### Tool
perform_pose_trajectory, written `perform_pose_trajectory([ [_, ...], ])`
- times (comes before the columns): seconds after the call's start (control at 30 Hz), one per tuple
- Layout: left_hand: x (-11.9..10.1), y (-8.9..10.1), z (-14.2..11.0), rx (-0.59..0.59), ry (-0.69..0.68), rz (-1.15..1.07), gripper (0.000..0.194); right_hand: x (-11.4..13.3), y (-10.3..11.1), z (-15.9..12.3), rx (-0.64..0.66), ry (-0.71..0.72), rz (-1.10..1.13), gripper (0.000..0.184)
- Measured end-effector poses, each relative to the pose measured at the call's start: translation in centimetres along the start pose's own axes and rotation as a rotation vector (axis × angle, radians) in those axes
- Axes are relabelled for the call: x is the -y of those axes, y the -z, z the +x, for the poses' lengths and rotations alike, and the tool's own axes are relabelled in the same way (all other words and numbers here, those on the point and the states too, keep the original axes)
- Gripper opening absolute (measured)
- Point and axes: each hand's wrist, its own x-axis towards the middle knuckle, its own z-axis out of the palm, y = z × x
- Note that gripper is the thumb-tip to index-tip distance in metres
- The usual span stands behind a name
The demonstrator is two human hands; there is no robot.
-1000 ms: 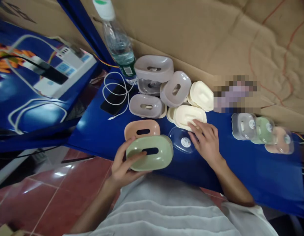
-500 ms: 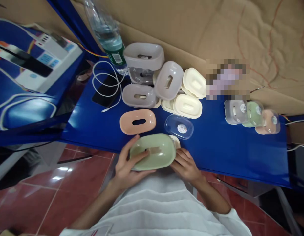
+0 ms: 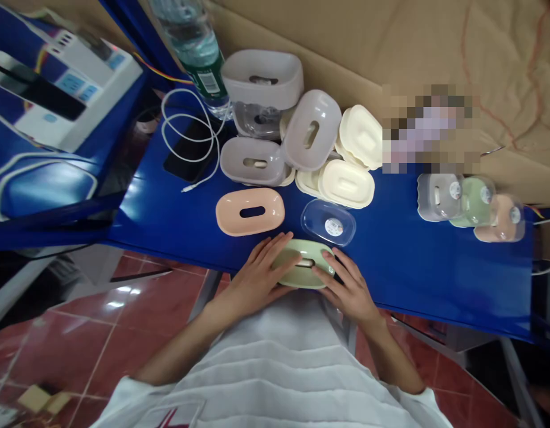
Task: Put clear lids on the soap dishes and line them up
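Note:
A pale green soap dish (image 3: pixel 319 274), oval with a slot in its floor, lies low at the table's front edge, close to my body. Through the slot shows a cream raised piece (image 3: pixel 307 263). My left hand (image 3: pixel 261 267) grips the dish's left end, thumb below and fingers reaching over the rim. At the right end, my right hand (image 3: pixel 348 285) holds the rim with fingers reaching inside. Just beyond are a peach soap dish (image 3: pixel 228 213) with an open slot and a clear lid (image 3: pixel 315 221) with a round sticker. The dish's underside is hidden.
Grey dishes (image 3: pixel 317 110) and cream oval bases (image 3: pixel 346 184) are piled at the back. A water bottle (image 3: pixel 208 74), a white cable (image 3: pixel 186 92) and a phone (image 3: pixel 181 163) lie left. Lidded dishes (image 3: pixel 473 205) stand right. A power strip (image 3: pixel 92 89) is far left.
The green dish has moved right and down onto a cream piece at the table edge. My right hand has shifted from beside it to over its right rim.

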Motion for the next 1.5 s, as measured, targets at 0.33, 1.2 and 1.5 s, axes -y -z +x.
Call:
perform_pose_trajectory([
  [0.33, -0.4, 1.7, -0.4, 0.015, 0.041, 0.003, 0.063, -1.6, 1.8, 1.4, 0.026, 0.04, 0.113, 0.05],
  [1.2, 4.7, 1.5, 2.3, 0.03, -0.017, -0.344, 0.103, 0.0, 1.6, 3.5, 0.078, -0.036, 0.029, 0.066],
  [1.5, 4.7, 0.6, 1.9, 0.001, -0.018, -0.235, 0.098, -0.7, 2.0, 4.1, 0.06, 0.033, 0.015, 0.061],
])
